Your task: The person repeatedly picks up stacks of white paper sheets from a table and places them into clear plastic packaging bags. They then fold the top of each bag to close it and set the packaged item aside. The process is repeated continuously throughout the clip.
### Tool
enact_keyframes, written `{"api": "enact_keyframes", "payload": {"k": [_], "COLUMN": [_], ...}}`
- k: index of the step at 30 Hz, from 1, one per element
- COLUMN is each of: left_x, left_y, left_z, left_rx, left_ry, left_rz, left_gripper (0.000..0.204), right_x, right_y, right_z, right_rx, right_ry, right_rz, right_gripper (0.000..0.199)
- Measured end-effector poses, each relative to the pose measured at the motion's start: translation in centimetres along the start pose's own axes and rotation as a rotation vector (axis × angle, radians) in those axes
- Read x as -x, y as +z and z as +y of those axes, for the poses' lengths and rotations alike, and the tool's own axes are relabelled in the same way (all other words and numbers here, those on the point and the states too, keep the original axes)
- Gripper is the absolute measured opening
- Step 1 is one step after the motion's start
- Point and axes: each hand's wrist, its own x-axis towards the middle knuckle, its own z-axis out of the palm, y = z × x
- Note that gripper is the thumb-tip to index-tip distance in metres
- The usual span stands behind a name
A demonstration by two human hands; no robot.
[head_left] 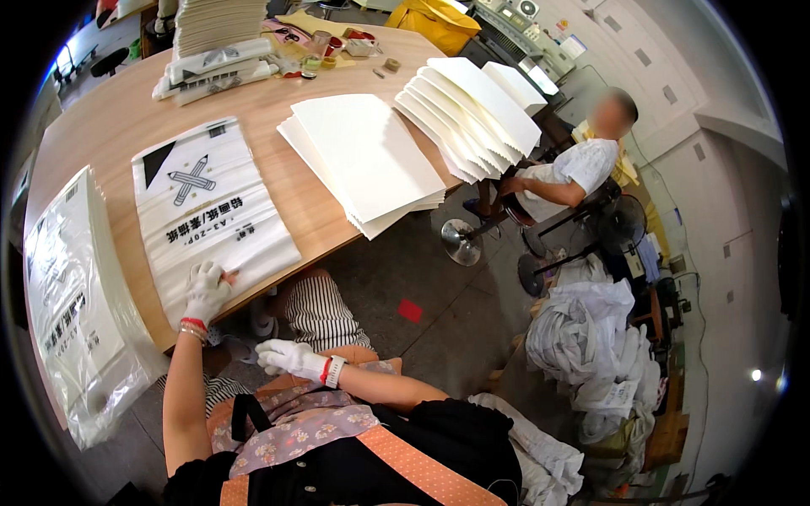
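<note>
A flat white plastic bag (211, 190) printed with crossed pencils and dark lettering lies on the wooden table in front of me. My left hand (207, 293), in a white glove with a bare fingertip showing, is at the bag's near end by the table edge. Its fingers are bent and bunched on the plastic. Above my lap, off the table, my right hand (291, 358) wears a white glove and holds nothing; its fingers are loosely bent and a little apart. A stack of filled, glossy bags (80, 312) stands at the table's left edge.
Right of the flat bag are a pile of white paper sheets (359, 160) and fanned paper stacks (472, 114). Far back stand a tall paper stack (221, 25), tape rolls (312, 63) and a yellow bag (434, 24). A person (569, 177) sits at right, near a fan (620, 223).
</note>
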Motion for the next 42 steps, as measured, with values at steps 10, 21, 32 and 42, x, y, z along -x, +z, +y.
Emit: {"api": "enact_keyframes", "payload": {"k": [10,21,32,42], "left_x": [-1.7,-9.8,-9.2,-4.4], "left_y": [-1.1,-4.7,-14.5,-14.8], "left_z": [-0.7,-7.7,8.4,7.5], "left_rx": [0.256,1.663,0.955,0.125], "left_ry": [-0.048,-0.435,-0.255,0.030], "left_rz": [-0.006,0.393,0.124,0.413], "left_gripper": [0.018,0.016,0.034,0.052], "right_x": [-5.1,-11.1,-9.2,-0.3], "right_y": [-2.8,-9.2,-2.4,-14.9], "right_z": [-6.1,-15.1,-23.9,-16.6], "right_rx": [-0.292,1.029,0.992,0.912], "right_ry": [-0.113,-0.337,-0.475,-0.788], "right_rz": [-0.145,0.447,0.304,0.434], "right_gripper": [0.047,0.026,0.033,0.033]}}
